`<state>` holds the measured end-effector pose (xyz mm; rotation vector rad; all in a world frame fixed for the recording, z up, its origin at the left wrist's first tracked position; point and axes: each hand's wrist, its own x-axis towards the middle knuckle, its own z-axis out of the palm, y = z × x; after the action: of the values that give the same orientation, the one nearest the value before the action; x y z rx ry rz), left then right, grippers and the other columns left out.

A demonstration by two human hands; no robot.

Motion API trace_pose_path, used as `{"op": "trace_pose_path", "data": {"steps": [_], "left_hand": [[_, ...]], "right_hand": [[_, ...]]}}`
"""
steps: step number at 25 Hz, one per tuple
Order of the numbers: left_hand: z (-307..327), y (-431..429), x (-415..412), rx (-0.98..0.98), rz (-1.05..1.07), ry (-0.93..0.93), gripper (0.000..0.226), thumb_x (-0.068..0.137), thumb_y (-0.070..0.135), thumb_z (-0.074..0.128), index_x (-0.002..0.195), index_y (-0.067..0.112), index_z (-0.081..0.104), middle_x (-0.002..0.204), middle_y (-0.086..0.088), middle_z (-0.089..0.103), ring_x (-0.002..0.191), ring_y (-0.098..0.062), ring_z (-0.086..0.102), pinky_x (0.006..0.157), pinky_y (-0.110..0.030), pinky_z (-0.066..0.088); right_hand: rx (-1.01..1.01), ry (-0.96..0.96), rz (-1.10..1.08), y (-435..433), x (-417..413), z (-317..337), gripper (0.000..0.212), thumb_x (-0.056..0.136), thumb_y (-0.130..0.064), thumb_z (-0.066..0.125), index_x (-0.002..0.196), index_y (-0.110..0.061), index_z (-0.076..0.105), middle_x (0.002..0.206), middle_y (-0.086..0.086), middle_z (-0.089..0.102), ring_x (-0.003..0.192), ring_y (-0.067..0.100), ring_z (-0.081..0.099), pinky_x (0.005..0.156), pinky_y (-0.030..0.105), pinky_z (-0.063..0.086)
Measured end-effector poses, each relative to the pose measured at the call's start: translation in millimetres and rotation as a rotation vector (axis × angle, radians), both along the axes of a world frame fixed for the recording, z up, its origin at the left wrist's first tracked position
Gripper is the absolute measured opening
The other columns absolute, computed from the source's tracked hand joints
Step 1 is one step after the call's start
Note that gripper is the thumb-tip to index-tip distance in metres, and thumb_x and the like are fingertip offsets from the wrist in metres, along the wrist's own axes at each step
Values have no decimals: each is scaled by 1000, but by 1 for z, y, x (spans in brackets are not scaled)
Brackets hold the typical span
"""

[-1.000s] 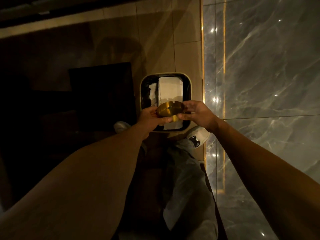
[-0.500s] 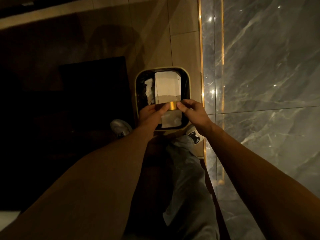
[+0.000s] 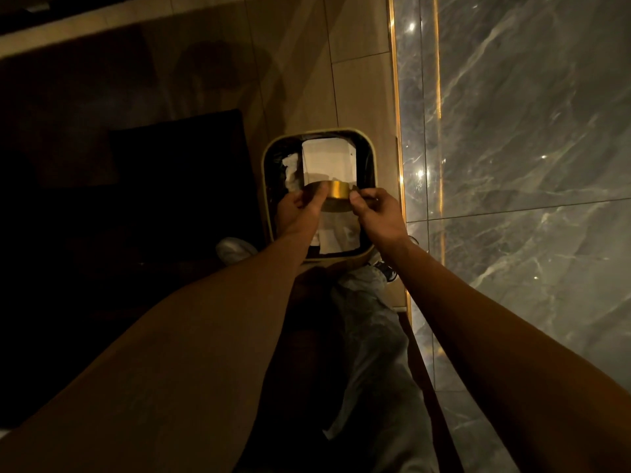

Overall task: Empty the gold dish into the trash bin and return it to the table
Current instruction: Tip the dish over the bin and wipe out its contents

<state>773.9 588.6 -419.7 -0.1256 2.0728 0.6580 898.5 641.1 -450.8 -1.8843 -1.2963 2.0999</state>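
- Both hands are clamping the gold dish point(image 3: 336, 192) between them, holding it over the open trash bin point(image 3: 267, 186).
- Going from the left, a dark mat or low piece of furniture point(image 3: 177, 172) is lying on the floor beside the bin; it is too dim there to say which.
- Next, the left hand point(image 3: 300, 213) is gripping the dish's left side, thumb pressing across the near wall.
- Between the hands, the dish is tipping away from the person, so only its shiny outer wall is showing; its opening is hidden, and whether anything is falling out cannot be told.
- Under it, the bin is sitting on the wooden floor, lined in black, with white paper point(image 3: 327, 158) already lying inside.
- To the right, the right hand point(image 3: 374, 215) is pinching the dish's other side with thumb and fingertips.
- Further right, a grey marble wall point(image 3: 512, 131) is running alongside the bin, edged with a gold strip.
- For this step, it is likely best to be keeping the dish centred above the opening, well inside the rim, and turning it fully over so that loose contents are dropping onto the paper and not the floor.
- A light shake, with both grips staying firm on the smooth metal, should be clearing whatever is clinging.
- Returning the dish to the table is not yet done.
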Motion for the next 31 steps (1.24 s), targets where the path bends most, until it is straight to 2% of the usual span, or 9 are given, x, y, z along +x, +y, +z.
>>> {"op": "trace_pose_path", "data": {"steps": [5,7,10,14,17,20,22,27,31], "left_hand": [[0,1,0,-16,13,27,47,90,41,63,123,9,53,105,1,57,93,-11,54,57,-8,41],[-2,-1,0,-19,-34,46,44,93,42,59,122,9,56,106,0,58,94,-11,53,65,-13,40],[-5,-3,-1,-21,-116,73,39,97,42,51,117,11,62,108,-2,62,98,-15,55,81,-26,41],[-11,-3,3,-36,-270,123,41,96,39,49,127,15,59,129,-14,56,119,-30,56,98,-40,47],[-6,-4,5,-30,-416,142,68,88,24,64,149,27,33,143,-14,40,130,-30,46,108,-44,43],[-1,-8,4,-4,-592,157,97,75,13,79,153,27,22,150,-13,30,136,-29,39,112,-43,38],[0,-10,0,-6,-727,195,107,69,17,84,154,23,18,154,-11,22,137,-32,36,113,-43,37],[-4,-12,-5,-67,-1057,285,114,71,25,84,155,21,8,157,-13,16,138,-37,33,109,-46,39],[-7,-11,-6,-109,-1144,324,119,71,15,83,155,27,0,154,-16,19,136,-37,36,105,-49,44]], "right_hand": [[77,-32,8,1,-4,3,29,95,-27,59,115,-7,54,104,4,62,90,11,61,70,15,46],[96,-41,35,0,-4,5,26,97,-24,57,116,-7,55,99,-2,60,84,-1,56,66,7,45],[120,-38,76,-2,-4,5,26,99,-20,53,121,-7,56,102,-3,60,83,-6,55,66,-1,43],[108,-25,90,-2,-6,6,32,99,-12,49,130,-12,55,112,2,61,103,10,55,84,12,42],[117,13,102,3,-7,10,37,96,-3,47,129,-15,58,111,0,62,109,14,56,97,31,47],[105,33,116,7,-8,10,38,95,1,44,126,-12,61,109,2,65,107,16,58,97,33,48],[47,39,118,9,-7,7,39,95,1,42,127,-11,61,112,7,67,104,19,62,94,35,51],[20,5,203,15,-2,3,37,93,-2,40,119,-9,64,93,8,69,77,14,62,69,28,48],[14,-12,224,21,-8,1,31,91,-6,43,107,-9,69,78,-3,61,80,16,57,74,31,46]]}}
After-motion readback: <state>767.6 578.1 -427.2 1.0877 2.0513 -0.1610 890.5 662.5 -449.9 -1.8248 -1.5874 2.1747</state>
